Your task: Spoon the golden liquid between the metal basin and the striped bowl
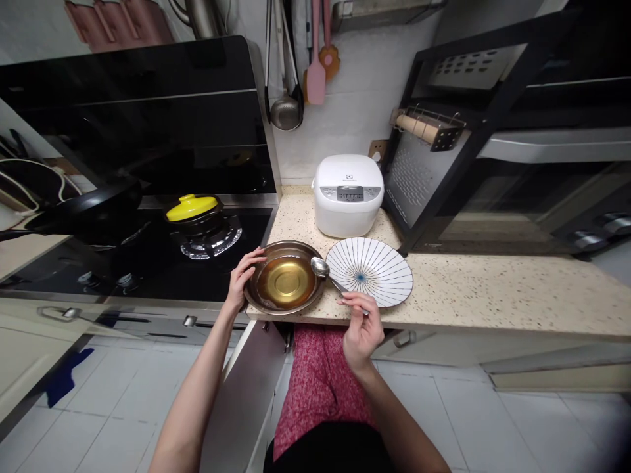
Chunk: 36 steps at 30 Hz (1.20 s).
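Observation:
A wide metal bowl (320, 289) stands at the counter's front edge, with a shallow brownish-gold liquid (288, 284) inside. My left hand (242, 276) grips its left rim, fingers lying over the edge. In my right hand (363, 322), a metal spoon (320, 267) is pinched by its handle. The spoon's bowl is over the right rim of the metal bowl; whether it touches the rim I cannot tell. Directly to the right lies a white plate (389, 272) with dark radiating lines and a blue centre, partly beneath the spoon handle and my fingers.
Behind the plate sits a white rice cooker (349, 197). On the left, a black pot with a yellow lid (191, 207) and a dark wok (93, 207) stand on the stove. A black rack (444, 72) rises at right. Below the bowl, a cabinet door (246, 387) hangs open by my legs.

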### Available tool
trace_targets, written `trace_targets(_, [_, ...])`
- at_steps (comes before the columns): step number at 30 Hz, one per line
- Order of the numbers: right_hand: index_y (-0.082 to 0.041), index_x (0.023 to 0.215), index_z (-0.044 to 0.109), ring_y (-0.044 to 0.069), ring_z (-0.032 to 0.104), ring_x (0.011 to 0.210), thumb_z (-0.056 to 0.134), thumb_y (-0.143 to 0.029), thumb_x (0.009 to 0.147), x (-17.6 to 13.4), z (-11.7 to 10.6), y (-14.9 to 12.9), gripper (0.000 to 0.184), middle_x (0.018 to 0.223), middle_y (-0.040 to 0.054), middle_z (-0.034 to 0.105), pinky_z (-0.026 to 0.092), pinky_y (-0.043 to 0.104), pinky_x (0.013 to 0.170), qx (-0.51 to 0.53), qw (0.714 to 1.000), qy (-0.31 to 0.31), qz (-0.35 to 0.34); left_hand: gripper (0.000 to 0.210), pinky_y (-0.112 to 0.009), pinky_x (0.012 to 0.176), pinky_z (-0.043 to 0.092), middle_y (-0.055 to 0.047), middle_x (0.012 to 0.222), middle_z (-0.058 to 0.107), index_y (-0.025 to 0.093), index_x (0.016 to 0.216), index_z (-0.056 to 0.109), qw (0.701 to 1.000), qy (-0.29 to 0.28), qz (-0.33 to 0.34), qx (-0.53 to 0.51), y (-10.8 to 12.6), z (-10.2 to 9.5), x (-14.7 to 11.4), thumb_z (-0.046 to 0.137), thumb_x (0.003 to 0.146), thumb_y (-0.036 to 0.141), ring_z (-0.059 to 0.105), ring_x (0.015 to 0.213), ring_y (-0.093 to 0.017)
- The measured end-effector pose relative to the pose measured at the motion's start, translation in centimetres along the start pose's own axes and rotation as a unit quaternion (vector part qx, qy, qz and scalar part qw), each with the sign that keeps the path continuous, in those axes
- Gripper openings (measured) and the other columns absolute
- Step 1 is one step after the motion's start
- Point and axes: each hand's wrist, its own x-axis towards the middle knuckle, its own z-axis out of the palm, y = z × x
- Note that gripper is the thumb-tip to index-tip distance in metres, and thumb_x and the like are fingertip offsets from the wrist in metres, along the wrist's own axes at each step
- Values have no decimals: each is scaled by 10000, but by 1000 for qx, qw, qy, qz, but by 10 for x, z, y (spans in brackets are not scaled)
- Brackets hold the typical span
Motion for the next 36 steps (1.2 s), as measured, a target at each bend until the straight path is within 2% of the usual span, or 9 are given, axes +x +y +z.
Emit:
trace_targets(6, [-218, 996, 661, 196, 713, 904, 495, -167, 1049, 12, -11, 8, 182, 945, 50, 718, 612, 384, 803, -35, 998, 14, -52, 325, -582, 1299, 282, -121, 1424, 676, 198, 1088, 823, 1000, 7, -4, -9, 0, 1, 0, 605, 955, 399, 494, 1479, -373])
trace_targets(15, [-206, 1063, 643, 199, 700, 840, 495, -92, 1024, 23, -18, 17, 191, 916, 71, 719, 578, 347, 721, -140, 962, -44, -231, 314, -579, 1303, 268, -111, 1427, 675, 212, 1103, 824, 1000, 6, 0, -15, -4, 0, 1, 602, 950, 373, 494, 1478, -365])
trace_targets(20, [-205, 1086, 656, 202, 706, 832, 497, -59, 1005, 26, -20, 21, 231, 897, 68, 735, 569, 357, 712, -158, 947, -70, -271, 320, -581, 1301, 271, -112, 1432, 673, 209, 1110, 819, 1000, 3, 2, -11, -6, -1, 1, 597, 955, 379, 492, 1480, -364])
trace_targets(27, [-225, 1095, 674, 206, 718, 832, 533, -127, 1026, 30, -22, 22, 185, 897, 56, 740, 566, 360, 694, -131, 955, -53, -262, 334, -579, 1300, 273, -123, 1432, 669, 207, 1112, 817, 1000, 3, 3, -9, -6, -1, 0, 607, 961, 419, 490, 1485, -365])
trace_targets(33, [-231, 1052, 675, 208, 721, 898, 505, -185, 1053, 19, -16, 10, 177, 943, 54, 727, 609, 379, 759, -47, 991, 10, -124, 343, -581, 1300, 276, -124, 1426, 673, 204, 1100, 821, 1000, 4, -2, -13, -4, 0, 1, 610, 955, 432, 493, 1481, -370])
trace_targets(36, [-233, 1030, 673, 193, 716, 906, 502, -166, 1051, 10, -8, 2, 184, 957, 47, 729, 615, 368, 776, -7, 997, -4, -76, 329, -577, 1303, 271, -122, 1432, 672, 204, 1102, 821, 1000, 5, -2, -12, -4, 0, 1, 607, 956, 406, 494, 1480, -366])
